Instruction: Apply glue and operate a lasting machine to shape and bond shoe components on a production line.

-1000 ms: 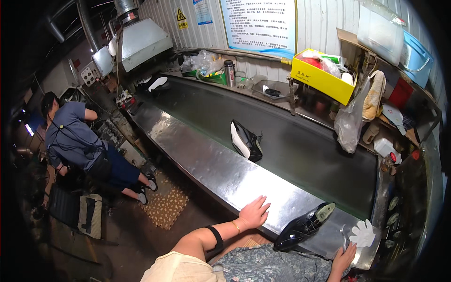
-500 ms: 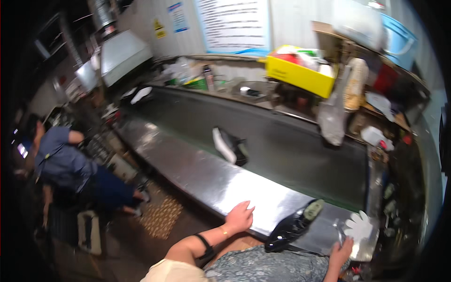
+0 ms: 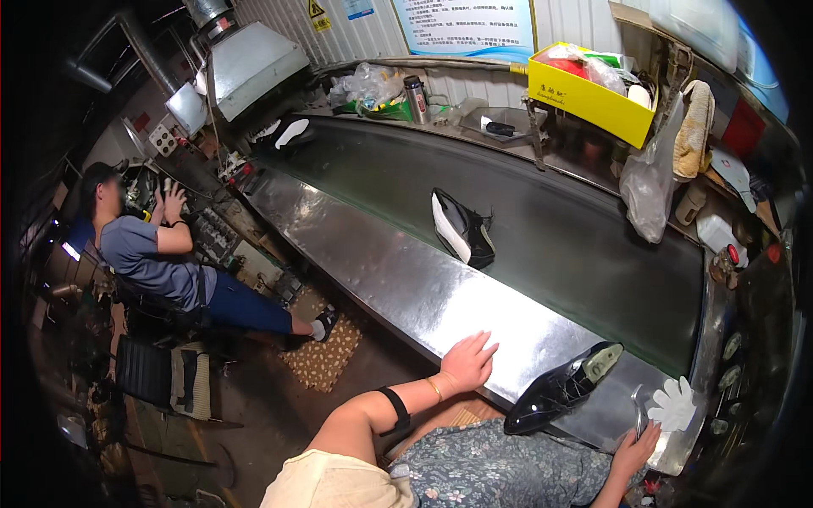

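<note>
A glossy black lace-up shoe with a pale green form in its opening lies on the metal ledge in front of me. Left of it, my left hand rests at the ledge's near edge, empty, fingers apart. My right hand is at the near right edge, fingers stretched out. It lies against the lower end of a curved metal tool; whether it touches the tool I cannot tell. Beside that tool is a white glove, spread flat.
A dark belt runs behind the metal ledge. It carries a black-and-white shoe, with more shoes at its far left. A yellow box, a hanging plastic bag and a flask line the back. A co-worker sits at left.
My view has tilted down and turned left, so the scene sits higher and farther right. Both my hands stay in place by the shoe and tool. The co-worker's raised hands now show.
</note>
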Available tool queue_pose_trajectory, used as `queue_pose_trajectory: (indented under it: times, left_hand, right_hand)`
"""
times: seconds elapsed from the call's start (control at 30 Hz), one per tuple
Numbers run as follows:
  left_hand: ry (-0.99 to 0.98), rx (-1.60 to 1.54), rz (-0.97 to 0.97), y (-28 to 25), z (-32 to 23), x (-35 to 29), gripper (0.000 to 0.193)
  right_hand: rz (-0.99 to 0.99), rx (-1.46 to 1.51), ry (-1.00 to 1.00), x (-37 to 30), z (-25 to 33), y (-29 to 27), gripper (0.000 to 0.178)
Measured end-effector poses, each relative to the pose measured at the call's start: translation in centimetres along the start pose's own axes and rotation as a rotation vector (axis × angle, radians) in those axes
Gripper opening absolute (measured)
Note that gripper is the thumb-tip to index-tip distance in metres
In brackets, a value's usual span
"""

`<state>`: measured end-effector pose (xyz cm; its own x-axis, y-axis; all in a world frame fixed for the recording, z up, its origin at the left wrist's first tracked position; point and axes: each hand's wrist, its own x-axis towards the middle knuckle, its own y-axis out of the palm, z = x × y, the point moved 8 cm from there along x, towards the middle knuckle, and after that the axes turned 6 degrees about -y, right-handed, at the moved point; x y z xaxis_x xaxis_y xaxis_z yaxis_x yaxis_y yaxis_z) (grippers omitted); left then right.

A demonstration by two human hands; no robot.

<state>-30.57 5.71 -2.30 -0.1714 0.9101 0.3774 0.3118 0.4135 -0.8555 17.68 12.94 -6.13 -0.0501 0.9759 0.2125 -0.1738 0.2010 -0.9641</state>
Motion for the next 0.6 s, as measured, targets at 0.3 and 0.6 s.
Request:
queue_pose_trajectory:
  times: [0.3, 0.6]
  left_hand:
    - [0.022, 0.047, -0.001, -0.23, -0.16, -0.03, 0.036]
    - [0.023, 0.055, 0.012, -0.01, -0.04, -0.31, 0.036]
  right_hand:
    - [0.0, 0.008, 0.029, 0.12, -0.05, 0.07, 0.05]
    - [-0.011, 0.015, 0.026, 0.13, 0.24, -0.18, 0.048]
